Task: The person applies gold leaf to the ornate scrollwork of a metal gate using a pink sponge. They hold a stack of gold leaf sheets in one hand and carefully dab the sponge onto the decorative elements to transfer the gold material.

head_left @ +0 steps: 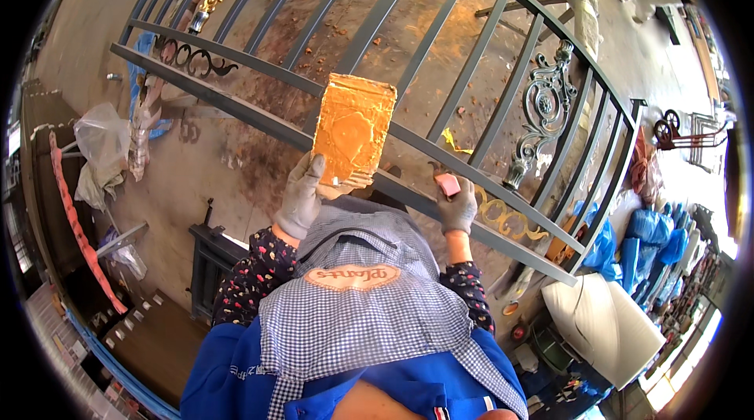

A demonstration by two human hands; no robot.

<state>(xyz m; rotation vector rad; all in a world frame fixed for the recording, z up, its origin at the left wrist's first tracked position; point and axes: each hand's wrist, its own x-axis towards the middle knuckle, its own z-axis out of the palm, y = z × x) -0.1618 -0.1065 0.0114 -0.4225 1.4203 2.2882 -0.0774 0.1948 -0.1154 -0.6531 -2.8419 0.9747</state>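
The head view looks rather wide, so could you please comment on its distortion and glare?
In the head view, corners are black and the railing bows along its far edge; toward the head view's upper right, glare bleaches the floor; near the head view's middle, the orange-coated board is well lit and fairly sharp.

This is a workshop, shown by the large metal railing (470,66) and orange-stained floor (184,176).
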